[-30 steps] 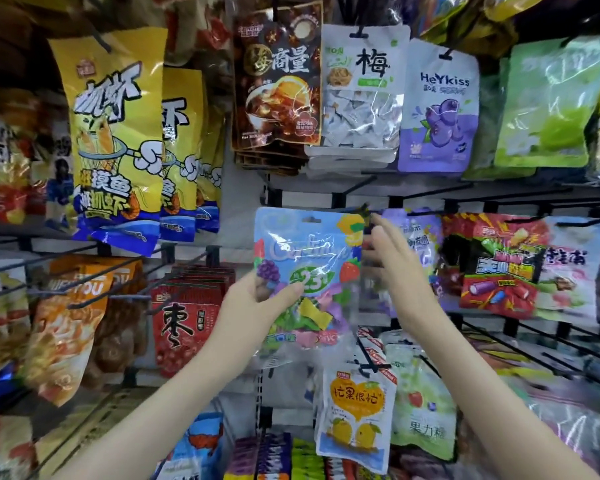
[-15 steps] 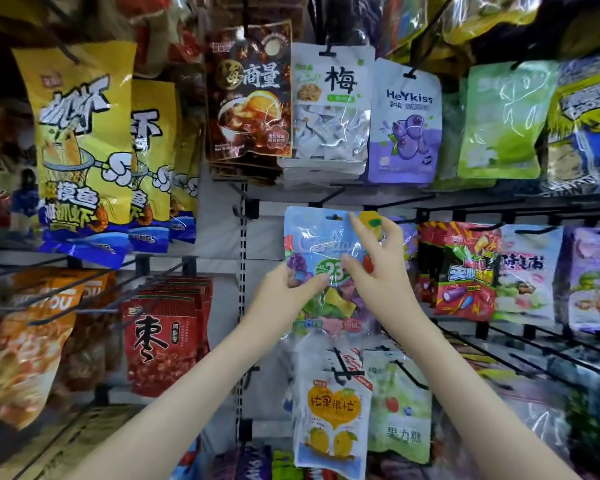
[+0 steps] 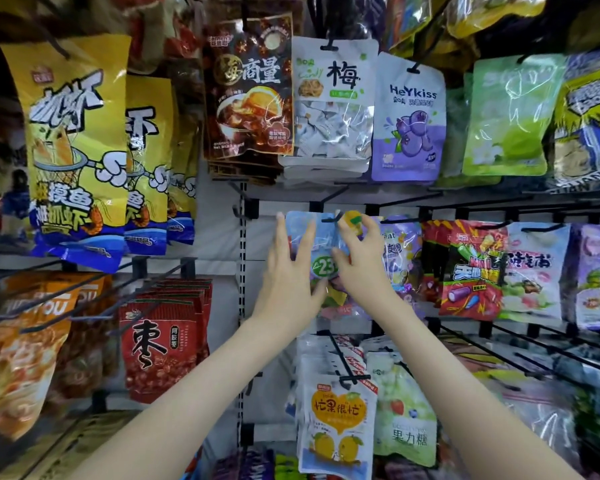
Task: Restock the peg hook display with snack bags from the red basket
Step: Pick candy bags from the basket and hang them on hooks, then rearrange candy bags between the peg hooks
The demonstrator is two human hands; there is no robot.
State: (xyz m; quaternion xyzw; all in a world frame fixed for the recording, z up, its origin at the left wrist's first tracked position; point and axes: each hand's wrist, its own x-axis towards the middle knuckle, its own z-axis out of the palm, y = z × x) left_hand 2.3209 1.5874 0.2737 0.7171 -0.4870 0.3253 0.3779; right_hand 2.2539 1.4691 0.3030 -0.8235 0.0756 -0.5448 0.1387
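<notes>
At the middle row of the peg hook display (image 3: 219, 237), both hands hold a blue fruit-candy bag (image 3: 321, 239) up against the black peg hook (image 3: 329, 220). The left hand (image 3: 288, 285) lies flat on the bag's left half, its fingers (image 3: 305, 244) straight and spread apart. The right hand (image 3: 361, 268) pinches the bag's upper right corner, by a printed yellow fruit, with its fingers (image 3: 371, 230) curled. Between them only a strip of the bag shows, with a green "23" badge; the hands hide its lower half and most of its lettering. The hook's tip meets the bag's top edge, but whether it passes through the hang hole cannot be told. A purple bag (image 3: 400, 258) just beside it on the right is half covered by the right hand. Below hangs a mango candy bag (image 3: 338, 420), above a HeYkiss blueberry bag (image 3: 409, 119). Packs along the left edge are blurred and cut off.
</notes>
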